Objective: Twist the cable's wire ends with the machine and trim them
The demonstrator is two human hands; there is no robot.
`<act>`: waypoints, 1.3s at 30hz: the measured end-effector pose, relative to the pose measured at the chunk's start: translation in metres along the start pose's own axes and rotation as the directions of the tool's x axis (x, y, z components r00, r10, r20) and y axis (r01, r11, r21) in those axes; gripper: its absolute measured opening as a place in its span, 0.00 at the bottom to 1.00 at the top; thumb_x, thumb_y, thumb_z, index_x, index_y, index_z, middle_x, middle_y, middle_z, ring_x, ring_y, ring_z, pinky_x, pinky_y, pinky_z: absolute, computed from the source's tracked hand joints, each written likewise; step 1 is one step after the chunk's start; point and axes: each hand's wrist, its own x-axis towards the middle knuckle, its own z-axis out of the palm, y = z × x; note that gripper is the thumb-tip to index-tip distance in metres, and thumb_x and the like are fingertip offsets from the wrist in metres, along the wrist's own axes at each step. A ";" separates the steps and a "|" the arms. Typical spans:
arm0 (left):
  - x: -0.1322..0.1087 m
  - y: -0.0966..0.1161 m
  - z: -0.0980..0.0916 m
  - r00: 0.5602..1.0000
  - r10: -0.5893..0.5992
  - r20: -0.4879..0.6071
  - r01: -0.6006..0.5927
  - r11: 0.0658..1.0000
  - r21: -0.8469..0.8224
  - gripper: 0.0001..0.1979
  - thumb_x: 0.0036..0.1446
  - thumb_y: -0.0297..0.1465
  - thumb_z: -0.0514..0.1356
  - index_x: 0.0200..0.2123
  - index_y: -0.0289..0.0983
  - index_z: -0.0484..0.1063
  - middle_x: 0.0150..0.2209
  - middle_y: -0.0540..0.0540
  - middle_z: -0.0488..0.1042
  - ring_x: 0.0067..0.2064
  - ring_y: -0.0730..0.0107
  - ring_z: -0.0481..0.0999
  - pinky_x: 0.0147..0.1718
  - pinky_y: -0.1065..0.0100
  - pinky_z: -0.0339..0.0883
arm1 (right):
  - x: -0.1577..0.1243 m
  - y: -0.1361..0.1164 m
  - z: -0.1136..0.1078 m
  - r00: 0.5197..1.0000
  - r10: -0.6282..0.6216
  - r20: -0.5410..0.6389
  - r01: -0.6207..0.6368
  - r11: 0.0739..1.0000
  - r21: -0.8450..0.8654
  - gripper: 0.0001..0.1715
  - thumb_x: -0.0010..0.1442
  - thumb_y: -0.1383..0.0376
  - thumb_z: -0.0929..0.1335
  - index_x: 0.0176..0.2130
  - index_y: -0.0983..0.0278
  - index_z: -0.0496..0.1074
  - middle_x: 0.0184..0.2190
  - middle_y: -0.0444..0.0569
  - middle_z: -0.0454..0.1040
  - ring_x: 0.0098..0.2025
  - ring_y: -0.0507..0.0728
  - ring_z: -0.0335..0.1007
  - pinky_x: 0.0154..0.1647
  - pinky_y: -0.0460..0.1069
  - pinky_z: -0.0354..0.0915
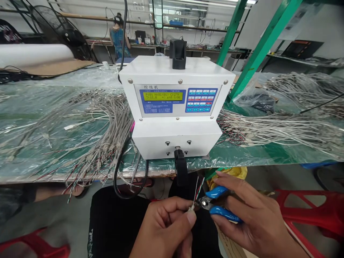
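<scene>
Between the thumb and fingers of my left hand (170, 224) is the frayed end of a cable (191, 208). Thin white, red and green wires (198, 189) stick up out of it. My right hand (254, 211) is wrapped round the blue handles of small wire cutters (224, 213). Their metal jaws touch or nearly touch the cable just beside my left fingertips; whether they are closed on a strand I cannot tell. Above my hands, a black chuck (181, 166) juts from the front of a white wire-twisting machine (177, 129) with a lit display.
Grey cables lie bundled on the bench left (107, 132) and right (282, 130) of the machine. A black cord (116, 175) loops below its left side. Red stools (314, 211) stand at both sides. A yellow bag (239, 173) is under the bench edge. Another person (120, 39) is far back.
</scene>
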 end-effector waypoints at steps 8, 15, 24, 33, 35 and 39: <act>0.000 0.002 0.000 1.000 -0.016 -0.010 0.016 1.000 -0.003 0.18 0.51 0.43 0.71 0.38 0.33 0.80 0.12 0.52 0.70 0.12 0.81 0.61 0.12 0.81 0.49 | 0.006 -0.003 -0.003 0.999 -0.017 0.034 0.014 0.997 0.074 0.12 0.66 0.61 0.68 0.36 0.67 0.74 0.44 0.57 0.72 0.44 0.62 0.71 0.40 0.54 0.71; -0.001 0.002 -0.001 1.000 -0.010 -0.021 0.011 0.999 0.047 0.17 0.52 0.42 0.70 0.37 0.34 0.80 0.12 0.52 0.69 0.12 0.82 0.61 0.12 0.80 0.51 | 0.006 -0.003 -0.003 0.998 -0.026 0.060 0.018 0.993 0.120 0.12 0.66 0.63 0.69 0.32 0.67 0.69 0.41 0.54 0.72 0.37 0.58 0.69 0.35 0.52 0.68; 0.001 -0.002 -0.003 0.999 0.000 -0.038 0.003 0.997 0.080 0.15 0.56 0.40 0.67 0.38 0.34 0.78 0.12 0.54 0.67 0.11 0.82 0.58 0.11 0.80 0.46 | -0.002 -0.001 -0.010 1.000 0.022 -0.019 -0.016 0.967 0.254 0.22 0.71 0.54 0.64 0.28 0.64 0.64 0.36 0.52 0.74 0.30 0.54 0.71 0.28 0.48 0.64; 0.004 -0.002 -0.008 1.000 0.013 -0.023 -0.014 1.000 -0.019 0.28 0.53 0.42 0.69 0.55 0.36 0.75 0.13 0.58 0.60 0.14 0.85 0.47 0.14 0.78 0.40 | -0.044 0.028 0.046 0.538 0.700 0.469 -0.611 -0.059 0.790 0.25 0.67 0.47 0.66 0.40 0.65 0.80 0.39 0.60 0.81 0.43 0.66 0.79 0.35 0.55 0.77; 0.004 -0.004 -0.008 1.000 0.008 -0.016 -0.008 1.000 -0.017 0.29 0.52 0.41 0.70 0.56 0.39 0.75 0.13 0.58 0.59 0.14 0.85 0.48 0.15 0.78 0.41 | -0.046 0.030 0.053 0.431 0.654 0.621 -0.591 -0.315 0.742 0.26 0.69 0.47 0.64 0.42 0.66 0.78 0.38 0.60 0.81 0.40 0.65 0.81 0.33 0.54 0.77; 0.005 -0.006 -0.011 1.000 -0.025 0.011 0.026 0.998 -0.064 0.28 0.51 0.42 0.71 0.55 0.43 0.76 0.13 0.59 0.55 0.15 0.85 0.47 0.16 0.78 0.41 | -0.048 0.026 0.058 0.179 0.649 0.739 -0.370 -0.652 0.662 0.21 0.71 0.53 0.62 0.43 0.66 0.76 0.41 0.58 0.81 0.45 0.61 0.80 0.36 0.49 0.77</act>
